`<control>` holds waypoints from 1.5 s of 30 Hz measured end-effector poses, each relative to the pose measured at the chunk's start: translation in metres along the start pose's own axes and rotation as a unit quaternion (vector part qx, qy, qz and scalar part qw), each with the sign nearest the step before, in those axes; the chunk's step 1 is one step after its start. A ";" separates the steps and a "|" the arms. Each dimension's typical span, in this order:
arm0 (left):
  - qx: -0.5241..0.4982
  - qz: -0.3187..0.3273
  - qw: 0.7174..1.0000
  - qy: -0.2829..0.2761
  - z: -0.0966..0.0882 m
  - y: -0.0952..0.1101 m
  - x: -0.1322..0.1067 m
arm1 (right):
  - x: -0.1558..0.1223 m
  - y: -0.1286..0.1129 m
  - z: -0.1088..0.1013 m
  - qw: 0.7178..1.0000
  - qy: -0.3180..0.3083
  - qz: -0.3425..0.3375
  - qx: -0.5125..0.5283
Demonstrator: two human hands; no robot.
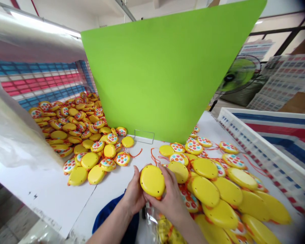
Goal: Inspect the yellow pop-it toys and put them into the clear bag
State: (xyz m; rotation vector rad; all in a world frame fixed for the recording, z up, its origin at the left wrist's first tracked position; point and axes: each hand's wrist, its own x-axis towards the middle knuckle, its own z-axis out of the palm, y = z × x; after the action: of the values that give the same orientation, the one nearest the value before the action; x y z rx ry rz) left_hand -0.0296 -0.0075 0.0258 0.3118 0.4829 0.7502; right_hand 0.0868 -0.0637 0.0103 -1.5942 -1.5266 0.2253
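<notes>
Both hands — left hand (pixel 135 196) and right hand (pixel 169 198) — grip one yellow toy (pixel 152 181) with closed fingers above the near desk (pixel 53 196) — seemingly mid-inspection, so turning it calls for a steady hold.

Bright, even light comes down from a tube lamp (pixel 44 25) overhead at my upper left, which burns out to white and throws glare across the clear plastic sheet (pixel 12 132) beside it, while my hands and the toys cast only soft, faint shadows on the white table (pixel 53 193). The wide lens bends straight lines toward the edges and darkens the right-hand corners. The fan (pixel 237 74) and the far background look slightly soft.
</notes>
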 end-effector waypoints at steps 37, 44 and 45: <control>-0.044 0.092 0.984 0.146 -0.022 0.045 -0.033 | 0.014 0.020 -0.007 0.941 -0.309 -0.127 -0.054; -0.073 0.058 0.987 0.128 -0.012 0.026 -0.025 | -0.002 0.000 -0.041 0.986 -0.086 -0.133 0.050; -0.070 0.059 0.987 0.129 -0.008 0.022 -0.024 | -0.006 -0.005 -0.039 0.986 -0.070 -0.148 0.035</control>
State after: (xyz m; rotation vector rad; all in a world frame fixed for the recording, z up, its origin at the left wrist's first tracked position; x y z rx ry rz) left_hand -0.0620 -0.0083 0.0358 0.1127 0.6560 0.9413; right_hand 0.1074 -0.0874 0.0339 -1.2985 -1.8215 0.2243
